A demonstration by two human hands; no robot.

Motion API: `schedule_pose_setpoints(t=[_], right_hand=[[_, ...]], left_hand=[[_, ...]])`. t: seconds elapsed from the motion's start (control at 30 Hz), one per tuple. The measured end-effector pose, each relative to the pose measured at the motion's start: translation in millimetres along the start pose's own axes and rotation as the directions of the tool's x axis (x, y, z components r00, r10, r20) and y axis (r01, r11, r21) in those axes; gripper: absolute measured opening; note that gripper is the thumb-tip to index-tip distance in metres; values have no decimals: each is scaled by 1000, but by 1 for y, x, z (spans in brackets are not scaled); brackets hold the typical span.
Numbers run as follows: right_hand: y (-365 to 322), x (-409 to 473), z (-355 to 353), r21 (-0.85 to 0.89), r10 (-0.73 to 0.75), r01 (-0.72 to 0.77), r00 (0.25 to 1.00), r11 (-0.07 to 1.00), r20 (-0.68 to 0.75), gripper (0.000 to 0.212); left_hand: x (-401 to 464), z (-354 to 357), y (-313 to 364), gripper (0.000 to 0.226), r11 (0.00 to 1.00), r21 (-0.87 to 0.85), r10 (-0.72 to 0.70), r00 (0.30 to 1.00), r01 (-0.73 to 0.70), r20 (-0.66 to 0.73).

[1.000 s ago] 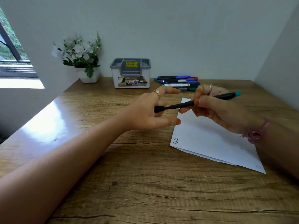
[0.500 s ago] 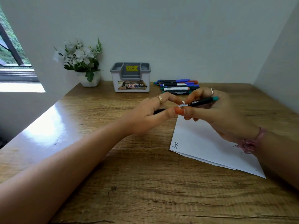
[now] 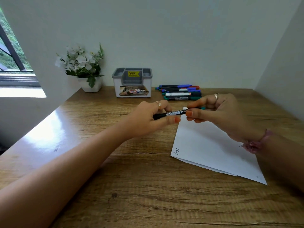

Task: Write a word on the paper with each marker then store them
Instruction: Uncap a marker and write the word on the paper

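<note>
Home desk nook: wooden desk [image 3: 82,162], potted flowers [image 3: 82,66], window [image 3: 13,51].

A wood-grain table [image 3: 134,191] carries a white flower pot [image 3: 91,84], a grey-topped organizer [image 3: 133,86], a marker pile [image 3: 180,92] and white paper [image 3: 212,145].

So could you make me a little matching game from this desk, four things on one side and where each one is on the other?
Things:
1. black marker
2. sheet of paper
3. grey organiser box
4. flower pot

Places:
A. against the back wall, left of the pile of markers
B. flat on the desk under the right hand
C. in the back left corner
D. held between both hands, the left hand at its dark end

Pairs: 1-D, 2-B, 3-A, 4-C
</note>
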State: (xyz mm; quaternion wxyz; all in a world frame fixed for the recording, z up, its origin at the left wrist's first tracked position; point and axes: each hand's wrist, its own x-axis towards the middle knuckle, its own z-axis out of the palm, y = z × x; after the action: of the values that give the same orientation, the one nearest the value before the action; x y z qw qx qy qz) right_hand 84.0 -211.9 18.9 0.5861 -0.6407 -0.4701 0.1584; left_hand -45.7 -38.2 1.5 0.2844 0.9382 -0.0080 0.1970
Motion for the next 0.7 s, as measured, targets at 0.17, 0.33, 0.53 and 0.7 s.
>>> schedule_pose_setpoints(t=[0.17, 0.33, 0.53, 0.7], right_hand=[[7, 0, 3, 10, 7, -7, 1000, 1000, 5, 24], [13, 0, 5, 11, 8, -9, 1000, 1000, 25, 26], [4, 3, 2, -173, -102, 108, 994, 979, 42, 21], [-3, 6, -2, -166, -102, 89, 992, 982, -74, 17]], left_hand=[[2, -1, -2, 33, 998, 54, 45, 999, -44, -19], [4, -2, -5, 25, 993, 93, 64, 998, -66, 25], [3, -8, -1, 25, 989, 112, 102, 993, -96, -55], [2, -29, 13, 47, 885, -434, -259, 952, 168, -161]])
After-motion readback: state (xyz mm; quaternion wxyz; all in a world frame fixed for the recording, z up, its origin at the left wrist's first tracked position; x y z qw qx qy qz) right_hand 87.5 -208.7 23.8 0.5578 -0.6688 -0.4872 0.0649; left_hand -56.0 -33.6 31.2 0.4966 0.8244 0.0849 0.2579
